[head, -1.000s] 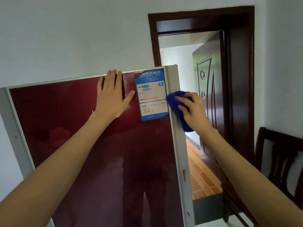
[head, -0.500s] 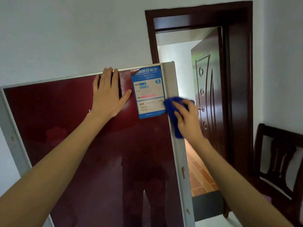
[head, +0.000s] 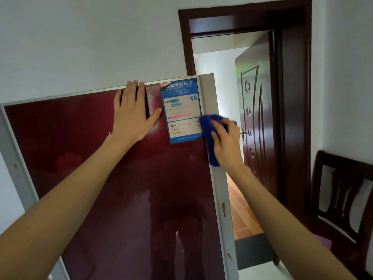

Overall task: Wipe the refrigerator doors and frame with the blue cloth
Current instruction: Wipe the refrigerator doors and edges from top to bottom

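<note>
Here, left hand (head: pixel 131 118) flat on refrigerator door (head: pixel 80 154), right hand (head: pixel 227 145) around blue cloth (head: pixel 206 125).

Soft, dimmish light, seemingly from the doorway (head: pixel 219 81), sheens the refrigerator door (head: pixel 84 158); edges bow, slight blur.

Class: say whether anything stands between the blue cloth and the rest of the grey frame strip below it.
Nothing visible does. The right hand presses the crumpled blue cloth on the grey frame strip, which runs bare below, bar small rust spots.
</note>
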